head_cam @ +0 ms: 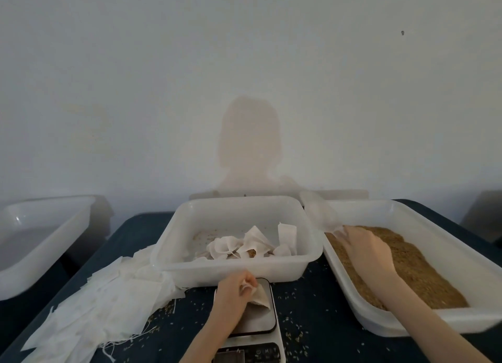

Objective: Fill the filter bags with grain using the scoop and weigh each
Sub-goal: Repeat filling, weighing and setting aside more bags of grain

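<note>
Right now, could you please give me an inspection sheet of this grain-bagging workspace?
Surface: dark blue table top, strewn with loose grains.
Job's things: brown grain in the right white plastic tub; translucent plastic scoop at that tub's far corner; filled white filter bags in the middle white tub; part-filled filter bag on the white digital scale.
Clutter: loose pile of flat empty filter bags; another white tub, far left.
Grippers: left hand pinches the bag on the scale; right hand grips the scoop's handle.
Cables: nothing seen.
Surroundings: plain pale wall bearing a shadow.
</note>
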A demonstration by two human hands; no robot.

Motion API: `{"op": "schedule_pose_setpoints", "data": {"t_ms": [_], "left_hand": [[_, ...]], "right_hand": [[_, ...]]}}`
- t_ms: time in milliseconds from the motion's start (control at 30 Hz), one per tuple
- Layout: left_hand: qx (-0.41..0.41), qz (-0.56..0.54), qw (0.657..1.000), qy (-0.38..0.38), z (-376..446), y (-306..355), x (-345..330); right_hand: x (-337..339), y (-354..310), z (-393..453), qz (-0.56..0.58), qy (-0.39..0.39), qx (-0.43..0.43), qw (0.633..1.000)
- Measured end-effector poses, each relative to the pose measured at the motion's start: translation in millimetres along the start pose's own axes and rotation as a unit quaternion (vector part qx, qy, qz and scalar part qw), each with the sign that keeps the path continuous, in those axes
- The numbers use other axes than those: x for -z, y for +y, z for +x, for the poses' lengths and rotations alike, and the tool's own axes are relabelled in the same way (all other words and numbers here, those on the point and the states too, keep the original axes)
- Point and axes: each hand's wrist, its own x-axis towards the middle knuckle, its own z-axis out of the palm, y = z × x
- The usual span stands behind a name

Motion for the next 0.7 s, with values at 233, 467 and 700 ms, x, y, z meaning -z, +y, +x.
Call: {"op": "schedule_pose_setpoints", "data": {"t_ms": [233,467,700], "left_hand": [[-0.087,0.184,0.979,-0.001,-5.3,-10.2,4.9],[-0.07,0.152,0.985,-0.04,-7.9,-17.4,10.0],[-0.012,-0.043,0.997,0.057,-16.4,-30.6,23.9]], "right_hand": [[-23.8,25.7,1.3,-0.114,-0.159,-0.108,0.975],[-32.1,24.0,3.5,-0.185,-0.198,-0.061,0.961],[-14.5,-25.1,-3.5,-0.032,-0.016,0.03,0.999]]}}
